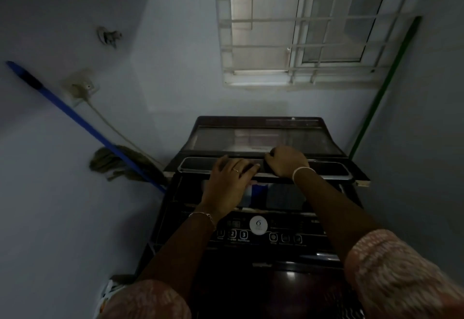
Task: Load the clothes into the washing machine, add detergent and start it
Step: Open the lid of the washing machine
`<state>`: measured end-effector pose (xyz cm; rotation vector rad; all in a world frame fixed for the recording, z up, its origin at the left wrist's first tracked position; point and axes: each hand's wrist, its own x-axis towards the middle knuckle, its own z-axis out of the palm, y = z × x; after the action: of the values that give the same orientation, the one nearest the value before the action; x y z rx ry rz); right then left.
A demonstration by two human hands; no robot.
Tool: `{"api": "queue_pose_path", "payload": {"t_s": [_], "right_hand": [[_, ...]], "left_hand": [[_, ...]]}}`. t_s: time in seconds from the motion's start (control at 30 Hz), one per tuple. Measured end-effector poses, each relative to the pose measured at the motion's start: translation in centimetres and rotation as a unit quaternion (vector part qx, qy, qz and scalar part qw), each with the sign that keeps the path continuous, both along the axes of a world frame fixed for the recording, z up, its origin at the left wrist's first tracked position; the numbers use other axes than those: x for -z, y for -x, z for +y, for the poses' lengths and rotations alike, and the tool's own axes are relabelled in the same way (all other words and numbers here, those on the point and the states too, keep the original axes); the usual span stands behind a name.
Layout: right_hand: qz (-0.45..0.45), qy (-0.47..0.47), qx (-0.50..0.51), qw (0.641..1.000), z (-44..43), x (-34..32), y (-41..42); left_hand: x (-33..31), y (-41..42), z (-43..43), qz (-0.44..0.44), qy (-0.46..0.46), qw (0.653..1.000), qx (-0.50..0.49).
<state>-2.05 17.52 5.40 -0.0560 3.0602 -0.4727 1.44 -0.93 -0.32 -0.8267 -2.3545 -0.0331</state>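
Dark top-load washing machine w/ folding glass lid, half folded, its fold ridge raised mid-machine. Left-hand grip lies flat on the ridge, fingers straight, holding nothing. Right-hand grip curls over the same ridge, just beside the left. Blue-and-white clothes show thru the near glass panel, inside the machine. Blue-handled mop leans on the wall, left.

Washer top: folded lid, ctrl panel
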Motion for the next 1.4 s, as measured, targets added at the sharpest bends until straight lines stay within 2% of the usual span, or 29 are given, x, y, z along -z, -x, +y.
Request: {"api": "queue_pose_path", "payload": {"t_s": [0.17,0.27,0.33,0.47,0.57,0.8,1.0,1.2,1.3,1.4], "right_hand": [[0.039,-0.012,-0.004,0.999,0.4,-3.0,0.2],[0.117,0.017,0.008,0.993,0.3,-4.6,0.3],[0.216,0.007,0.012,0.976,0.1,-5.7,0.3],[0.400,-0.007,-0.021,0.916,-0.6,-7.3,0.4],[0.452,-0.032,-0.007,0.891,-0.8,-7.3,1.1],[0.453,-0.062,0.045,0.888,-0.2,-7.6,5.2],[0.398,-0.099,0.052,0.910,-0.3,-7.9,9.6],[0.394,-0.100,0.055,0.912,-0.5,-9.0,14.4],[0.391,-0.094,0.052,0.914,-0.6,-9.7,16.6],[0.377,-0.096,0.055,0.920,-0.5,-10.7,18.5]], "left_hand": [[-3.1,1.9,-0.3,0.076,0.008,0.997,0.025],[-4.6,2.9,-0.2,0.119,-0.022,0.992,0.028],[-6.3,3.7,0.2,0.115,-0.033,0.993,0.013],[-10.7,5.6,1.7,0.084,-0.069,0.992,-0.068],[-13.8,7.7,2.7,0.103,-0.102,0.984,-0.103],[-17.4,13.4,3.9,0.113,-0.122,0.978,-0.126],[-20.1,17.6,4.7,0.070,-0.170,0.976,-0.117],[-18.8,22.8,3.8,0.146,-0.154,0.975,-0.068],[-17.0,24.4,3.2,0.122,-0.107,0.985,-0.066],[-17.1,25.2,3.6,0.063,-0.113,0.987,-0.098]]}}
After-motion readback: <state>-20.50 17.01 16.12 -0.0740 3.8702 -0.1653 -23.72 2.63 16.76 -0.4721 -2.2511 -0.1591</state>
